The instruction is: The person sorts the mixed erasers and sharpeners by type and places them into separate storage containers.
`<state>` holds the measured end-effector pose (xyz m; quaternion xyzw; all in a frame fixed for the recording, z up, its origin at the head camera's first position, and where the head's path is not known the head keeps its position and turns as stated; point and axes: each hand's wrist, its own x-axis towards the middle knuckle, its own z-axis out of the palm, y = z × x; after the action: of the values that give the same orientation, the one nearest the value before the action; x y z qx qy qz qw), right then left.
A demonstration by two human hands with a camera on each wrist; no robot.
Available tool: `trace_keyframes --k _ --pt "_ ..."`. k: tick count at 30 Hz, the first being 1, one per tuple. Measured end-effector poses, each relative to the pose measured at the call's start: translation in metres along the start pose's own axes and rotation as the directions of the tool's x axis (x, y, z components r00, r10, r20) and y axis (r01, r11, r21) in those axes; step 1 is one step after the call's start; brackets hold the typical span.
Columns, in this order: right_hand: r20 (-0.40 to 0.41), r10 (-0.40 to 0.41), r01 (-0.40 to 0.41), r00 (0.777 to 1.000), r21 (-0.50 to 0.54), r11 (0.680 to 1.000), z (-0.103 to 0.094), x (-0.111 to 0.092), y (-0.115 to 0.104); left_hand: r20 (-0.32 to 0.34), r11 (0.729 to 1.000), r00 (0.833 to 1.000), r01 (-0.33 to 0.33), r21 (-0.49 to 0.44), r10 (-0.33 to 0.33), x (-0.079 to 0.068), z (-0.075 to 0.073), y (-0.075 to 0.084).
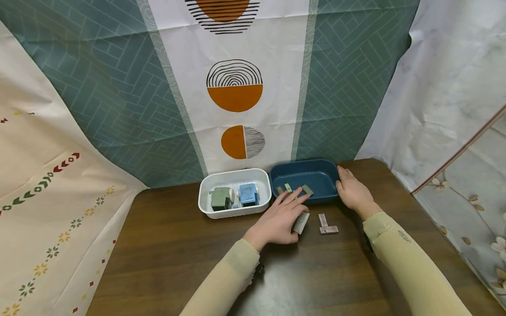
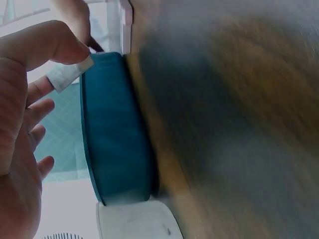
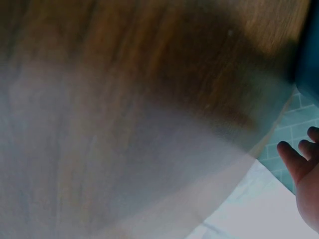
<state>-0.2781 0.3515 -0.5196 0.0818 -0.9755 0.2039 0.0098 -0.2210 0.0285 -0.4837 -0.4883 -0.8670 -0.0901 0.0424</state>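
My left hand (image 1: 278, 221) reaches to the front of a dark blue tray (image 1: 328, 199). Thumb and index finger pinch a small grey rectangular block (image 2: 69, 74), while the other fingers stretch forward over the tray's near rim. Inside the tray, small blocks (image 1: 307, 190) lie partly hidden behind those fingers. My right hand (image 1: 354, 193) rests against the tray's right end with its fingers fairly straight. Just in front of the tray, a pale narrow block (image 1: 323, 220) and a pinkish-grey block (image 1: 329, 229) lie on the wooden table, end to side.
Left of the blue tray, close beside it, stands a white tray (image 1: 202, 197) holding a green boxy toy (image 1: 220, 197) and a blue boxy toy (image 1: 248, 194). A patterned curtain (image 1: 253, 153) hangs right behind both trays, along the back edge of the table (image 1: 178, 263).
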Motion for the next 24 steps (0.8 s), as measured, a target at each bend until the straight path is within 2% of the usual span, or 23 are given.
trace_keyframes --k 12,24 --pt "-0.003 0.004 -0.004 1.0 -0.004 1.0 -0.002 0.001 0.0 -0.034 0.997 0.998 0.045 -0.056 -0.047 -0.016 -0.001 -0.013" --pt "-0.001 0.005 -0.005 1.0 0.001 1.0 -0.001 -0.001 -0.002 -0.12 0.984 0.985 0.105 -0.143 -0.123 -0.019 -0.008 -0.019"
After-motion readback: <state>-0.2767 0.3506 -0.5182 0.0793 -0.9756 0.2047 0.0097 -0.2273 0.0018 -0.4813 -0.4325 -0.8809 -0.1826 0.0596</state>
